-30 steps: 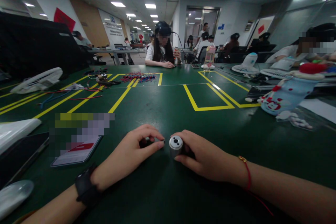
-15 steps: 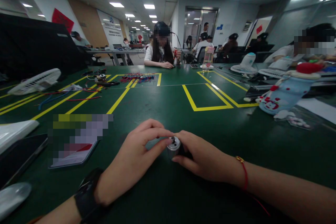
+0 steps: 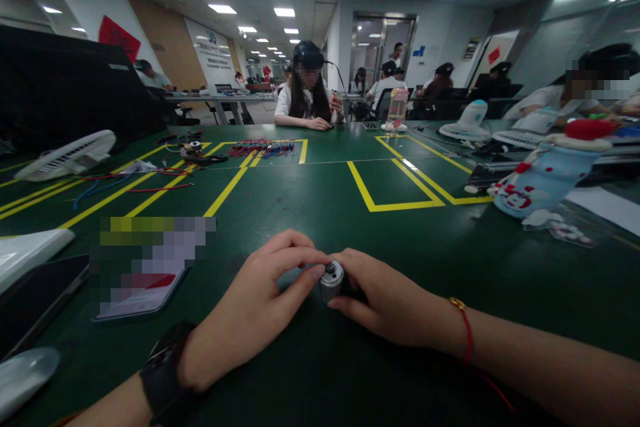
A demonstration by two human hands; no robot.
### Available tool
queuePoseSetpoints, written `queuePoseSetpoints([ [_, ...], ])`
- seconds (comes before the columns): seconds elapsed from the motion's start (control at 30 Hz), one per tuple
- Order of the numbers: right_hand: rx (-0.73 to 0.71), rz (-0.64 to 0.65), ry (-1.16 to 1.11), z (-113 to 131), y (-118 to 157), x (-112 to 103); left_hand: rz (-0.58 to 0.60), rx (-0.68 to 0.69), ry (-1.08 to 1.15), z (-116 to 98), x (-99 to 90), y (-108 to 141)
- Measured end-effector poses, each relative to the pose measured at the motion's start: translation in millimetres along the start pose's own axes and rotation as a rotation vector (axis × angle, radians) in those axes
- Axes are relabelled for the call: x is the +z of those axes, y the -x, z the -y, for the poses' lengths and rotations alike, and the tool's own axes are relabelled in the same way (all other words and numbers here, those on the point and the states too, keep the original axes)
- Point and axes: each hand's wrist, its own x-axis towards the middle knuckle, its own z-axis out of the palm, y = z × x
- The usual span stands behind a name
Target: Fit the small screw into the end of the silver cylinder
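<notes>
left fingers [image 3: 311,276] have moved onto the metal cylinder [image 3: 331,289], narrow, grip unclear; right fingers [image 3: 346,307] hold it; wall lettering [image 3: 215,51] blurred.

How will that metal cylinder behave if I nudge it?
The metal cylinder looks rigid and probably heavy for its size, judging by its metallic casing. Its round side suggests it would roll if tipped over. Gripped upright in the right hand, it should resist a light nudge.

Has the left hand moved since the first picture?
Yes. Judged against the yellow tape outline, the left hand has shifted to the right, bringing its fingertips to the top of the metal cylinder.
</notes>
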Motion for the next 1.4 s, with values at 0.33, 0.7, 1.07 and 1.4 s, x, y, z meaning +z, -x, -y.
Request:
queuePoseSetpoints([
  [0.33,0.012,0.003,-0.011,0.1,-0.2,-0.1,0.017,-0.011,0.016,-1.6,-1.0,4.4],
  [0.7,0.033,0.016,0.000,-1.5,-0.2,-0.1,-0.018,-0.140,0.128,12.3,-1.8,5.9],
  [1.07,0.059,0.024,-0.003,-0.7,0.4,-1.5,0.016,-0.392,0.281,34.7,-2.5,4.2],
  [1.4,0.052,0.018,0.001,-2.8,1.0,-0.4,0.035,-0.379,0.287,33.6,-1.3,4.2],
])
